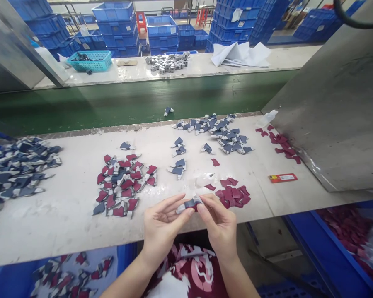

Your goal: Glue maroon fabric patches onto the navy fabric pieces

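Left fingers [170,212] and right fingers [211,207] clamped on a grey fabric piece [189,203] between them, red scraps [232,195] just beside

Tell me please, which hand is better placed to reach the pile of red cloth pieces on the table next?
Probably the right hand: the pile of red cloth pieces lies just beside it. The left hand is farther away, on the other side. Both hands hold the small cloth piece between their fingers.
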{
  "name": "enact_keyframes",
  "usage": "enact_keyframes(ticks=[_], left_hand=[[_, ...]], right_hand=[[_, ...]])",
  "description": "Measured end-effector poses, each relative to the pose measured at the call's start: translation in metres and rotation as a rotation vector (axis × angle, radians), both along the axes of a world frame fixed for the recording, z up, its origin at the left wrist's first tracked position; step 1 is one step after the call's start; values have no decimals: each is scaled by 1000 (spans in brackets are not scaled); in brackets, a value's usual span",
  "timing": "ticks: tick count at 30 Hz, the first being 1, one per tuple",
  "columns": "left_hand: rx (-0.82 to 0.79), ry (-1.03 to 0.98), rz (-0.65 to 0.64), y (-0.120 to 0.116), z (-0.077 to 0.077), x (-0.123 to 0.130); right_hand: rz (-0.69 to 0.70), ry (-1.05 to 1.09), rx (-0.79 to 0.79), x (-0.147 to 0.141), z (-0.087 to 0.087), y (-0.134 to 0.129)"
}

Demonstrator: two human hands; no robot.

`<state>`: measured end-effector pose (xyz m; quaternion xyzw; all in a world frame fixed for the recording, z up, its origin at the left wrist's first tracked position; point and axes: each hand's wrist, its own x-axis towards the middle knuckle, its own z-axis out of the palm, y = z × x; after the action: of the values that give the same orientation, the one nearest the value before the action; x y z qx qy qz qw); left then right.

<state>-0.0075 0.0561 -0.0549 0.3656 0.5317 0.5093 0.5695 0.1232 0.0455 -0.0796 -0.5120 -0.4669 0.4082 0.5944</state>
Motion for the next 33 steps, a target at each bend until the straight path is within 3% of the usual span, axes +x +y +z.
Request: enact_keyframes(ticks=[5,10,23,30,33], left_hand=[[78,36,60,-7,-7,4],[105,2,110,-8,-11,5],[265,57,58,0,-17,6],[502,358,-80,1,-25,-16],[538,433,-344,15,-10,-44]], right_hand=[[-66,109,-26,-8,-3,0],[-28,93,-18,-8,-3,2],[2,158,-169,-8,-15,12],[-22,292,-245,-15,-14,19],[12,394,-293,-17,-14,25]])
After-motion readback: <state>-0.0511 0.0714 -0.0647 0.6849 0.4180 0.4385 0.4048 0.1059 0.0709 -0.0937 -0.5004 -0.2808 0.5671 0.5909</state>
